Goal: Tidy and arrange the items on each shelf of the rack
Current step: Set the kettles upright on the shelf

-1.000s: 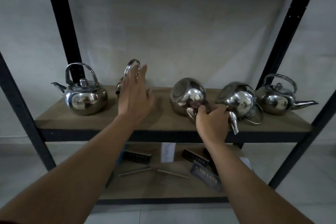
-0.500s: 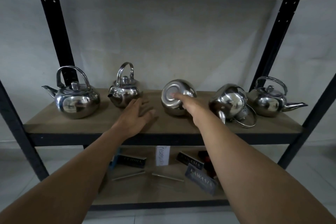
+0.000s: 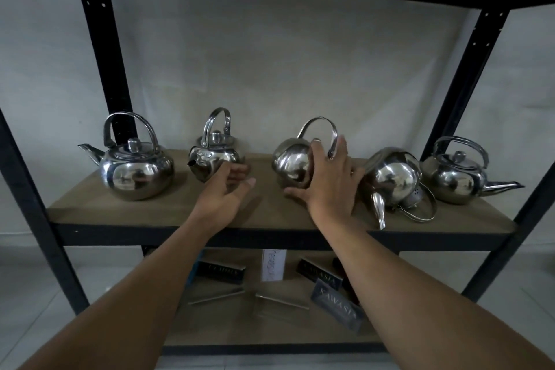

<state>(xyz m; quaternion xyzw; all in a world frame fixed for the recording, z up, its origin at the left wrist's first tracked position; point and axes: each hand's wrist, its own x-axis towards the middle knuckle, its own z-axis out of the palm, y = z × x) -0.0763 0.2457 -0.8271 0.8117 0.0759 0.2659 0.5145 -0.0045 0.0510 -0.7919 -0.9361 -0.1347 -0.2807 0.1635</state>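
Gripping the middle kettle [image 3: 290,166] with my right hand [image 3: 327,180], fingers curled over its round body, thumb underneath; its handle arcs up above my fingers. It sits mid-shelf [image 3: 168,210]. My left hand [image 3: 223,189] is relaxed, holding nothing, fingers just beside the second kettle [image 3: 210,159], which stands upright. Far-left kettle [image 3: 135,168] upright, spout left. Right of my grip, a kettle lies tipped [image 3: 393,177], spout hanging toward the shelf's front edge. Far-right kettle [image 3: 459,180] upright, spout right. Boxes [image 3: 336,300] on the lower shelf.
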